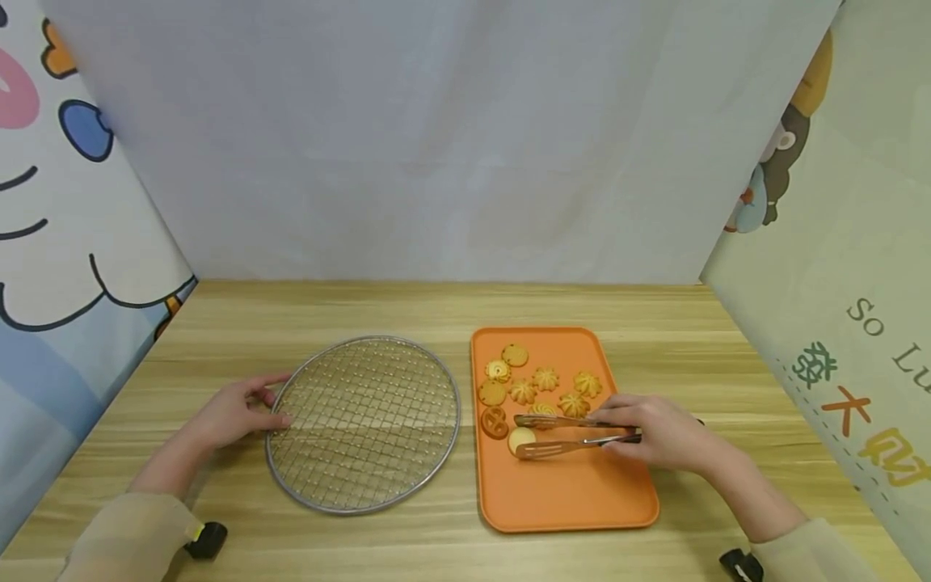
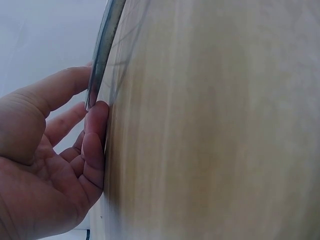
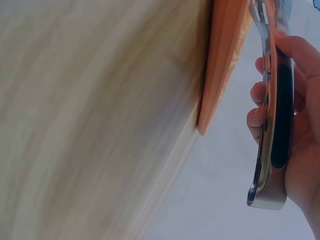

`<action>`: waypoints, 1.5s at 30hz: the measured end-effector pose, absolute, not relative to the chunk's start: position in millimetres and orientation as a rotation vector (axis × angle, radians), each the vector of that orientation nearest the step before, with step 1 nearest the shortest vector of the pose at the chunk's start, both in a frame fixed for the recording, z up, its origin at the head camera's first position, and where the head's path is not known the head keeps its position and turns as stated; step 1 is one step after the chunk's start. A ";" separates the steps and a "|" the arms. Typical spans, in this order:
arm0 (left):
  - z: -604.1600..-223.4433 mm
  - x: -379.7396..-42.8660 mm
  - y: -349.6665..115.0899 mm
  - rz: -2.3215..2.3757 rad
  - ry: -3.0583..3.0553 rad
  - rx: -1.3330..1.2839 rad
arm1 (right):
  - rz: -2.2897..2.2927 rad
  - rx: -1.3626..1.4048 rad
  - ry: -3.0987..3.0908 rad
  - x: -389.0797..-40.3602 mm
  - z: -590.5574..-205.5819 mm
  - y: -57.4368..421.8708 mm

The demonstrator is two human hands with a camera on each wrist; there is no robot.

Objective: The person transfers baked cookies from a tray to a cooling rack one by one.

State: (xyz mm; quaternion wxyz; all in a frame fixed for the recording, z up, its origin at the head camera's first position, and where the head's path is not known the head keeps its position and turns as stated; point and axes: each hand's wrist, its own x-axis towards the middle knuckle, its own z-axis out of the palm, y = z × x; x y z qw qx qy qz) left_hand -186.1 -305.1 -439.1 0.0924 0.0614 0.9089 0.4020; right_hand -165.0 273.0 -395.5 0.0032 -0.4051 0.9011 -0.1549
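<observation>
My left hand (image 1: pixel 236 412) pinches the left edge of a round wire rack (image 1: pixel 364 424), thumb over the metal rim (image 2: pixel 100 65) and fingers at its underside in the left wrist view. In my right hand (image 1: pixel 658 432) is a pair of tongs (image 1: pixel 560 422), with dark handle grips (image 3: pixel 283 115). The spread tong tips reach left over an orange tray (image 1: pixel 567 501). Between them lies a pale round cookie (image 1: pixel 520 439), partly covered by the nearer tip. A pretzel-shaped cookie (image 1: pixel 494 422) sits just left of the tips, and a swirled cookie (image 1: pixel 542 411) is partly behind the farther tong arm.
Several flower-shaped cookies (image 1: pixel 574 404) and round cookies (image 1: pixel 515 355) lie on the far half of the tray. Tray and rack stand side by side on a wood-grain table (image 1: pixel 465 307). A pale curtain (image 1: pixel 451 162) closes off the back, with printed cloths at both sides.
</observation>
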 end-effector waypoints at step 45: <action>-437.8 -184.3 -303.6 1.208 2.675 0.172 | -0.418 -1.458 2.901 -221.5 -333.6 207.9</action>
